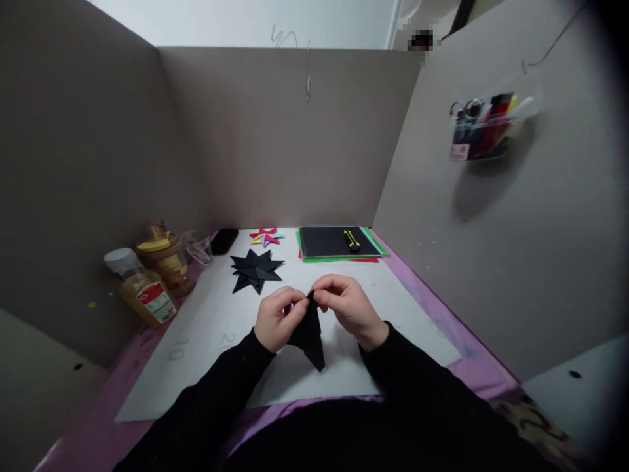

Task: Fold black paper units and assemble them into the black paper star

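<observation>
Both my hands pinch the top corner of a folded black paper piece (310, 334) that hangs pointed downward above the white mat (206, 328). My left hand (278, 318) grips it from the left with fingers curled. My right hand (344, 305) grips it from the right, fingertips meeting the left ones at the paper's tip. Just beyond my hands lies a finished black paper star (255, 270) flat on the mat.
A small red, yellow and blue paper star (266, 236) lies at the back. A stack of coloured paper sheets (339, 244) carries a yellow cutter (352, 240). A bottle (142, 288) and a jar (164, 259) stand at left. A holder with scissors and pens (484, 128) hangs on the right wall.
</observation>
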The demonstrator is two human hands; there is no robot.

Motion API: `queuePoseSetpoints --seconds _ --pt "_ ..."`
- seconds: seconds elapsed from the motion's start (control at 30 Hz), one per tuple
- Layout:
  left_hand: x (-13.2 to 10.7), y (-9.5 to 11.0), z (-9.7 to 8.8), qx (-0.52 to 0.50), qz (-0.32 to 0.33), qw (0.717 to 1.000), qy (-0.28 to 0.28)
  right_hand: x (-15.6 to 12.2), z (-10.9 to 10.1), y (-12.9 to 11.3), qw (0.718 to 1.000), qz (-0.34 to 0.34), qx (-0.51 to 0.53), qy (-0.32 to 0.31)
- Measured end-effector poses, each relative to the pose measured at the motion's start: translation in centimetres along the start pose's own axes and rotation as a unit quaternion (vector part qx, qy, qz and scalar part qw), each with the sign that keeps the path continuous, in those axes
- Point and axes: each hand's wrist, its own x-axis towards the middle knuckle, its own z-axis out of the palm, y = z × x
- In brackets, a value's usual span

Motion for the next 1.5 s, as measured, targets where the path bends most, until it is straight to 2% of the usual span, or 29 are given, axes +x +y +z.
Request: queuePoseSetpoints --seconds 0.6,1.0,1.17,1.5 --pt "-0.3 0.4 0.2 0.055 0.026 0.998 -0.004 0.2 -0.4 -0.6 0.997 0.013 -0.081 -0.008" --pt "0.1 0.9 0.1 0.000 -0.054 0.998 -0.011 0.5 -1.0 -0.4 0.997 0.032 -0.057 -0.033" --pt "0.0 0.9 0.1 -0.021 -0.088 0.996 -0.020 0.5 -0.8 -0.1 0.998 0.036 -0.046 -0.020" --pt "0.0 0.7 0.4 -0.049 -0.127 0.991 -0.011 0.1 0.1 -0.3 0.988 -0.002 -0.151 0.023"
